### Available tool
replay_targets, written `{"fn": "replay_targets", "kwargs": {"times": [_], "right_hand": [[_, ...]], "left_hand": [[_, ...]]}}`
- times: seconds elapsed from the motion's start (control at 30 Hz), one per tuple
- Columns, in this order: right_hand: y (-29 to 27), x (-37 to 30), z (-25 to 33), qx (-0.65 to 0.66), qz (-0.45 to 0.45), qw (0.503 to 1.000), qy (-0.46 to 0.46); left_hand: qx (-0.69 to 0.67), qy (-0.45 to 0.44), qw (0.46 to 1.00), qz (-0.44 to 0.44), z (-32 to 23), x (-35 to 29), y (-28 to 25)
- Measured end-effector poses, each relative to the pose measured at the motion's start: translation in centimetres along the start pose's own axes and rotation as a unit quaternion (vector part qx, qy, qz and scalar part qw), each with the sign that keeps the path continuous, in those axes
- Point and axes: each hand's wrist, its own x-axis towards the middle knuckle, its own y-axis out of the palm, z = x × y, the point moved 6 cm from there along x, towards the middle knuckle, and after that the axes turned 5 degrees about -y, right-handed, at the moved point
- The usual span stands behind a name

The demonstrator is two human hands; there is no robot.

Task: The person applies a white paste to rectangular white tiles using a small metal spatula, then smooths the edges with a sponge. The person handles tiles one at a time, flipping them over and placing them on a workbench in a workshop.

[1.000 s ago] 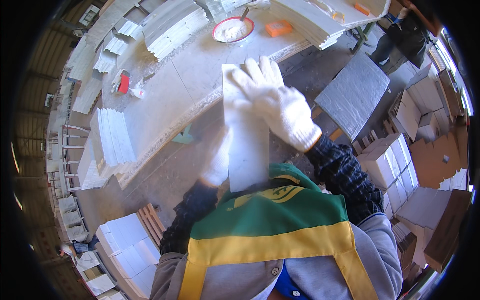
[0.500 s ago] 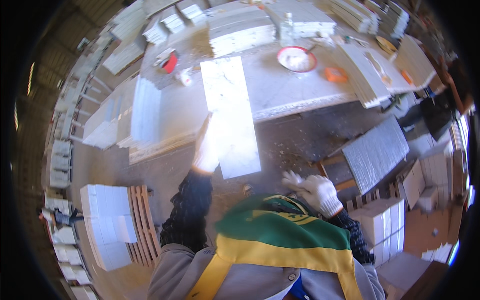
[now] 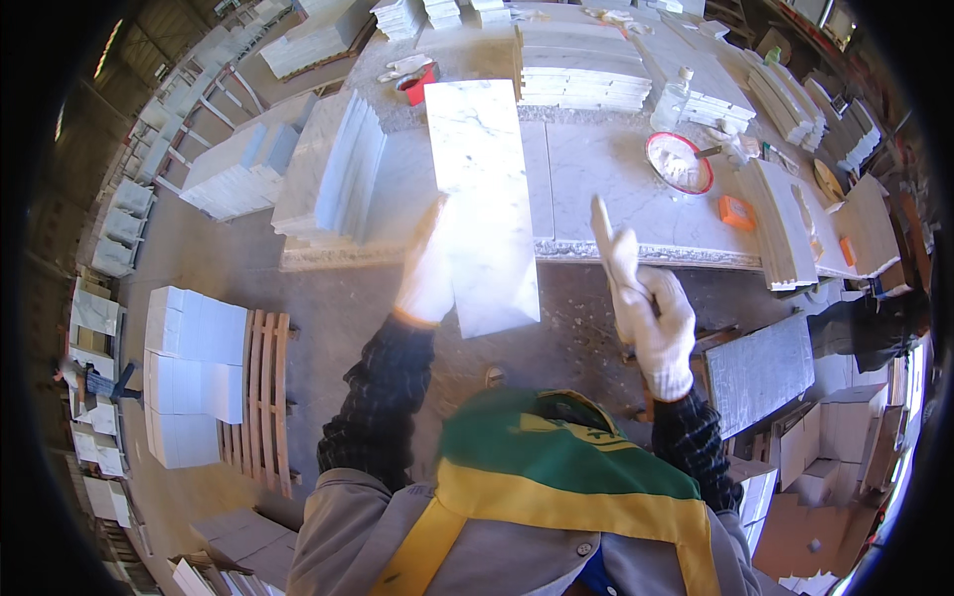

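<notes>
My left hand (image 3: 425,266), in a white work glove, is closed on the left edge of a long white marble tile (image 3: 487,189) with grey veins. The tile is held upright off the floor, its far end over the worktable (image 3: 596,223), and light glares on its middle. To the right of the tile, my right hand (image 3: 664,328), also gloved, is closed on a limp, long off-white cloth (image 3: 616,253) that may be a spare glove. The cloth stands up from my fingers, apart from the tile.
Stacked tiles stand at the table's left (image 3: 333,169) and back (image 3: 581,65). On its right are a red-rimmed bowl of white paste (image 3: 679,164), a clear bottle (image 3: 672,99) and an orange block (image 3: 736,213). A wooden pallet (image 3: 260,397) bears white boxes (image 3: 194,368). Another person (image 3: 874,323) is at the right.
My right hand has risen and moved forward with the cloth, from beside my chest to the right of the tile. My view has shifted; the left hand keeps hold of the tile.
</notes>
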Motion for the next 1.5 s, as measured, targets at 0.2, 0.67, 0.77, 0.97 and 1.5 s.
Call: {"fn": "replay_targets", "kwargs": {"times": [0.2, 0.67, 0.77, 0.97, 1.5], "right_hand": [[12.1, 2.6, 8.0, -0.258, 0.152, 0.870, -0.391], [15.4, 4.9, 9.1, -0.334, 0.111, 0.871, -0.343], [15.5, 7.6, 7.2, -0.390, 0.170, 0.851, -0.309], [15.5, 7.4, 10.4, -0.557, -0.071, 0.719, -0.410], [4.6, -5.8, -7.1, -0.145, 0.278, 0.941, 0.125]], "left_hand": [[-0.024, -0.050, 0.998, 0.028, 0.2, -0.6, 1.8], [0.006, 0.048, 0.995, -0.083, -0.4, 0.1, -0.5], [0.008, -0.007, 0.996, -0.086, -0.6, 0.4, -0.7], [0.049, 0.023, 0.998, -0.017, -1.5, 1.7, -1.4], [0.140, 0.096, 0.972, -0.161, -16.6, 5.2, -17.6]]}}
